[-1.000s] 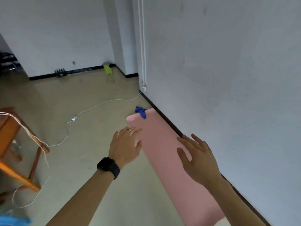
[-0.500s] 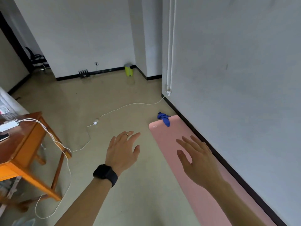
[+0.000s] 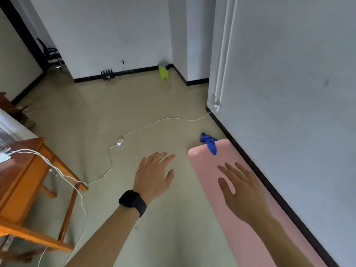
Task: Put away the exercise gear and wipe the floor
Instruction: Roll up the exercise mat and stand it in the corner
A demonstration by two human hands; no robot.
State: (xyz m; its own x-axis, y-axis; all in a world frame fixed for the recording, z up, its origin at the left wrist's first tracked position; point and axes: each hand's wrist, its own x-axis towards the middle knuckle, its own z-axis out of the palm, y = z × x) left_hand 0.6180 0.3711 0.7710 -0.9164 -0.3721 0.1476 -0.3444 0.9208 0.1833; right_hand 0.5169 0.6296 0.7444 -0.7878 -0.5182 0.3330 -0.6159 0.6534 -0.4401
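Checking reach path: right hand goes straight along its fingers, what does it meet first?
Likely the crumpled blue cloth draped over the far end of the pink exercise mat; the right hand is open above the mat, height unclear.

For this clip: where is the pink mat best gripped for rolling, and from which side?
Probably the far short edge of the pink mat, a grip at each corner, coming from the open floor on its left: it lies flat, right edge along the wall. The blue cloth drapes over the far right corner; lift it first.
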